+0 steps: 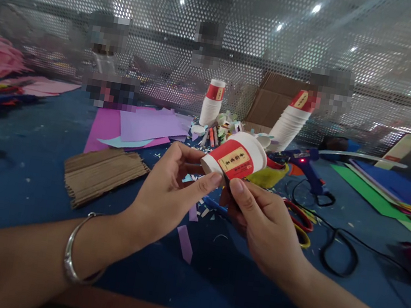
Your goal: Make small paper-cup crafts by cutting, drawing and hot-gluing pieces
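Note:
A red and white paper cup (236, 158) lies on its side in the air above the blue table (31, 173), its base toward me. My left hand (170, 190) pinches the cup's base between thumb and fingers. My right hand (262, 225) is closed just below the cup, its thumb pressed against the base; a dark thin item shows between its thumb and fingers, too small to name. A silver bangle (75, 253) sits on my left wrist.
Two stacks of the same cups (212, 102) (292, 120) stand behind, by a cardboard box (272, 102). A blue glue gun (307, 167) with a black cable (342, 248), purple paper sheets (147, 126), corrugated cardboard (103, 171), green and blue sheets (378, 194) and paper scraps lie around. A perforated screen stands behind.

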### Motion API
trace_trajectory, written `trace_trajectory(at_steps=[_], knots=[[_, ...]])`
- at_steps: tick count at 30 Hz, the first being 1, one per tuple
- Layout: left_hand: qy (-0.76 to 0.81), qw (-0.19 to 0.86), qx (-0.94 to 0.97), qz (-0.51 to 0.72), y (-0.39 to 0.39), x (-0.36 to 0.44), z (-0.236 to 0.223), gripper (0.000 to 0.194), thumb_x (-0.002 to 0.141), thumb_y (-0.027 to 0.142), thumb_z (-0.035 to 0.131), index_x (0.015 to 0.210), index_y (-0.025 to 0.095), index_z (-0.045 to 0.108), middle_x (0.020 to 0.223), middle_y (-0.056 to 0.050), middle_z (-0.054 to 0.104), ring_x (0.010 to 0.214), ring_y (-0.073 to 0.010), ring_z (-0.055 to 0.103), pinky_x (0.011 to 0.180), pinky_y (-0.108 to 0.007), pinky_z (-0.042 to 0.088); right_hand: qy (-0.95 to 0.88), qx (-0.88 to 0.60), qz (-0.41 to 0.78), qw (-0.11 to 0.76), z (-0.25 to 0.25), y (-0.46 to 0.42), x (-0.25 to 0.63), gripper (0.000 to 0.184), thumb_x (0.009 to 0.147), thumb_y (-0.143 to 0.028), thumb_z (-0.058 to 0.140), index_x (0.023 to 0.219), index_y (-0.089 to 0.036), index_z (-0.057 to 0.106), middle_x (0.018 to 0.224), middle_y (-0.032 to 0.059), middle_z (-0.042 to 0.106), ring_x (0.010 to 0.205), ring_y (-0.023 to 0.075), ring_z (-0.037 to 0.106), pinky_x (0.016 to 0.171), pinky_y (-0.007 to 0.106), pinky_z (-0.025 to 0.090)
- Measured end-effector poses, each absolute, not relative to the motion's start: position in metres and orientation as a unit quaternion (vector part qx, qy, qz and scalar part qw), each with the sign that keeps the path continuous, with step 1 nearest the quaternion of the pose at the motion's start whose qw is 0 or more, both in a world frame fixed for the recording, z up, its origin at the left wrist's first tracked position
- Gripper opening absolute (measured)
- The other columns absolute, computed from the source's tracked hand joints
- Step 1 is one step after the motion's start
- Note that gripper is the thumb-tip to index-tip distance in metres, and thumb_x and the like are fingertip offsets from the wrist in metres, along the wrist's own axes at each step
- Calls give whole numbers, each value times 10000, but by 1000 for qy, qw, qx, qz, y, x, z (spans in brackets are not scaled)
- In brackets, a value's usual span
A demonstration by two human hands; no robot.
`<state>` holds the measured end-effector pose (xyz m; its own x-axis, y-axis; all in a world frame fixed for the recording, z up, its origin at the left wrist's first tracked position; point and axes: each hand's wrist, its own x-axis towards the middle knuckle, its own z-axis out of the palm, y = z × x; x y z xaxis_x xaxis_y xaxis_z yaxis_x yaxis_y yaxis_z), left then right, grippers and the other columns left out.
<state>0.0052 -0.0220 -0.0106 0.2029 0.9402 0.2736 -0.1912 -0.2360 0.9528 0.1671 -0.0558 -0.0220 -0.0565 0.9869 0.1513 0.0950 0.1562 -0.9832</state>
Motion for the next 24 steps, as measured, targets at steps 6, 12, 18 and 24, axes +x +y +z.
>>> trace_trajectory(at_steps=[6,12,18,24], knots=[[315,493,608,536,-23,5,-12,352,810,308,783,985,174,509,1002,-65,679,950,-175,670,735,-271,579,-566,-467,459,501,-24,-56,167,478,922,-611,552,718,-182,607,534,-52,371,466,63,282,407,222,178],[293,399,661,564,-28,5,-15,322,824,254,764,1012,185,512,1037,-67,615,975,-190,659,820,-340,600,-570,-457,449,514,-24,-58,165,494,924,-609,552,671,-185,532,527,-59,359,454,56,277,403,219,187],[283,321,702,569,-27,2,-19,309,835,226,741,1036,219,506,1081,-64,572,983,-216,655,840,-421,606,-571,-458,444,516,-24,-58,164,486,928,-602,549,670,-191,527,523,-58,358,441,57,277,400,227,187],[298,304,716,553,-26,1,-19,300,837,243,737,1030,217,508,1082,-66,575,984,-228,650,849,-448,599,-575,-457,440,517,-25,-58,164,501,937,-595,541,652,-184,542,523,-53,375,451,56,293,403,222,196]])
